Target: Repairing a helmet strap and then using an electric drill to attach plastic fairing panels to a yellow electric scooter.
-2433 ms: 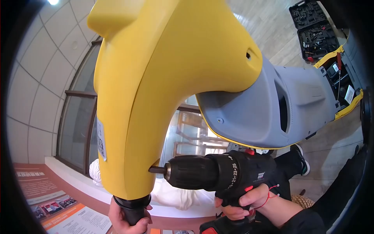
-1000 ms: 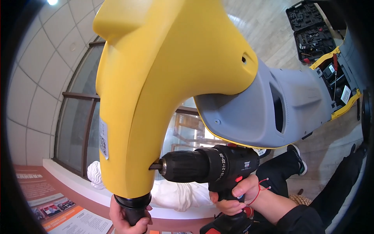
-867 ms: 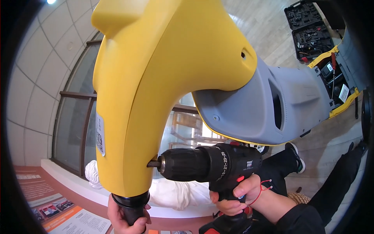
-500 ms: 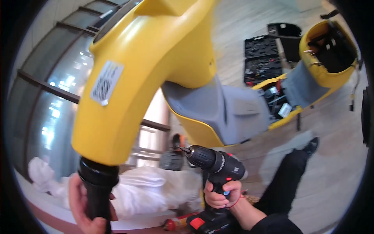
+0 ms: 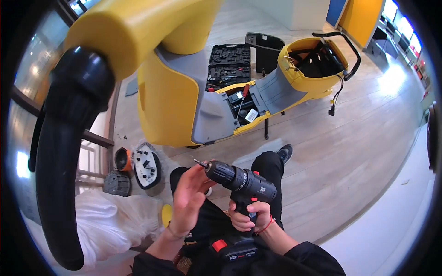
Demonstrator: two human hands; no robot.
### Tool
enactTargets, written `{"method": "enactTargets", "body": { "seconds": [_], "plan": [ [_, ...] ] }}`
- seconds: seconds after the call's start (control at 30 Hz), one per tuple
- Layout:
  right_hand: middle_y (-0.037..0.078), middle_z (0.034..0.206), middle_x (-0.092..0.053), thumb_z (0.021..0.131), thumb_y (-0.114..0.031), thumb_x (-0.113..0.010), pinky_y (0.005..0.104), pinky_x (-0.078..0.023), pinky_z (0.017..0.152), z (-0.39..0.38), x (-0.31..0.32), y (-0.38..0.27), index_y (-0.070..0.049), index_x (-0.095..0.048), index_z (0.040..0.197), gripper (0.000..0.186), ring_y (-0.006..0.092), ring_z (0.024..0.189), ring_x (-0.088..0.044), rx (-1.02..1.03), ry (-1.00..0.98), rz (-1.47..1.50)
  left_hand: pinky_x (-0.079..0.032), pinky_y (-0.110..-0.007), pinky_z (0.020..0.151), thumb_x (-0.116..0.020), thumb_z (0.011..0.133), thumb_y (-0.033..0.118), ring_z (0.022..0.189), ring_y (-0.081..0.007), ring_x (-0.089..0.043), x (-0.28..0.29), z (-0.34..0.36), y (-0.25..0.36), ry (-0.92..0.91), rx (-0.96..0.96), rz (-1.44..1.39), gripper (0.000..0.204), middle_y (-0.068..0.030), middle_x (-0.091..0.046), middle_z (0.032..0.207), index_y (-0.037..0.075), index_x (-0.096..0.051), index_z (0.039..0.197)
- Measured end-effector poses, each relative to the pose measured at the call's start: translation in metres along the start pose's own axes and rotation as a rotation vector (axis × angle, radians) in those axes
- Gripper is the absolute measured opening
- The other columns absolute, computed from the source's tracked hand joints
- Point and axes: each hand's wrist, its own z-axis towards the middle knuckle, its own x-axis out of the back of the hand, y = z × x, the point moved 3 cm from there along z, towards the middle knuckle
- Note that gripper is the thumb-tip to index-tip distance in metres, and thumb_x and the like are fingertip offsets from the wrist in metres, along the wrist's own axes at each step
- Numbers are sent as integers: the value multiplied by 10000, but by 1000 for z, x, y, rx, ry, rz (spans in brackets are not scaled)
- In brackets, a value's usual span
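My right hand (image 5: 248, 216) is wrapped round the grip of a black cordless drill (image 5: 252, 184). A bit sticks out of its chuck toward the upper left, and the battery base carries a red tab. My left hand (image 5: 188, 200) is raised beside the chuck with its fingers apart, holding nothing; I cannot tell whether the fingertips touch the drill. At the left, close to me, a thick black handle (image 5: 62, 161) hangs from the yellow front (image 5: 124, 41) of a yellow and grey scooter. The scooter's floor compartment (image 5: 242, 106) lies open, with a red-handled screwdriver and other parts in it.
An open black tool case (image 5: 229, 65) lies on the floor beyond the scooter. The scooter's rear bucket (image 5: 317, 60) is open, under a black rail. White cloth (image 5: 113, 216), an orange-rimmed round part (image 5: 122, 159) and a tray of small black parts (image 5: 146, 165) lie at the left.
My left hand has let go of the black handle and moved right, to the drill's chuck. The view has shifted, showing more of the floor and scooter. The drill stays in my right hand.
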Motion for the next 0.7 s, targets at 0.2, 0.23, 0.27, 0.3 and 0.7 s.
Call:
{"method": "enactTargets", "body": {
  "seconds": [0.2,0.23,0.27,0.3,0.7],
  "plan": [
    [41,591,-431,752,-216,-628,250,-349,412,-14,-6,20,51,-471,1078,449,111,415,-403,49,26,-22,-362,-354,1042,-570,937,150,1202,-209,-491,-14,13,11,-177,-6,-309,468,-149,-520,1286,-20,-421,1346],
    [43,594,-435,753,-216,-629,255,-357,425,-14,-5,22,49,-471,1083,452,113,421,-409,57,55,-81,-370,-347,1035,-585,931,151,1180,-198,-507,-12,13,11,-171,61,-282,460,-144,-539,1263,-18,-442,1334],
    [46,596,-439,753,-217,-629,260,-366,437,-14,-5,25,47,-472,1089,455,115,427,-415,64,70,-130,-389,-323,1000,-597,925,155,1124,-172,-523,-8,12,13,-167,17,-275,434,-124,-560,1214,-15,-472,1304],
    [48,598,-443,754,-217,-629,264,-374,450,-14,-6,28,46,-473,1094,457,117,434,-421,82,75,-162,-407,-298,965,-610,920,158,1069,-145,-539,-4,11,13,-145,29,-246,408,-103,-582,1165,-12,-502,1274],
    [6,709,-548,861,-86,-631,228,-413,498,-24,12,38,-53,-550,1132,285,70,555,-501,176,506,-1028,-350,-181,561,-560,934,242,615,-23,-447,4,21,-15,152,169,-10,208,49,-509,708,83,-568,800]
  ]
}}
